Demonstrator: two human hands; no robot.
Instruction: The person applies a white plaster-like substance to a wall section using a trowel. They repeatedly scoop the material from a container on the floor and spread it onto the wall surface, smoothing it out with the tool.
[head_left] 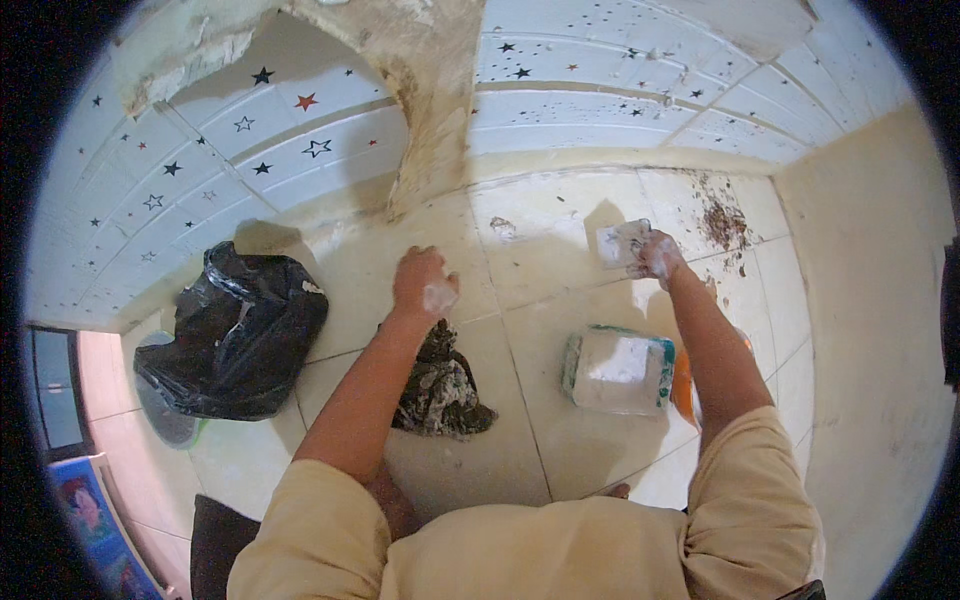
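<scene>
My left hand (428, 280), smeared white, hovers above a crumpled, dirty dark cloth-like heap (440, 390), its fingers loosely curled and apart, with nothing visible in them. My right hand (660, 255) grips a small pale square plate-like piece (615, 245), smeared with white, over the tiled floor. Below it on the tiles is a rectangular tub (615, 375) with green edges and white material inside. An orange object (686, 385) beside the tub is partly hidden by my right forearm.
A black plastic bag (245, 335) sits at left on a pale flat object. A star-patterned wall (620, 80) with a broken, flaking section runs across the top; a plain wall (865, 330) stands at right. Brown debris (725, 222) lies on the upper right tiles. A colorful picture-printed object (85, 520) is at lower left.
</scene>
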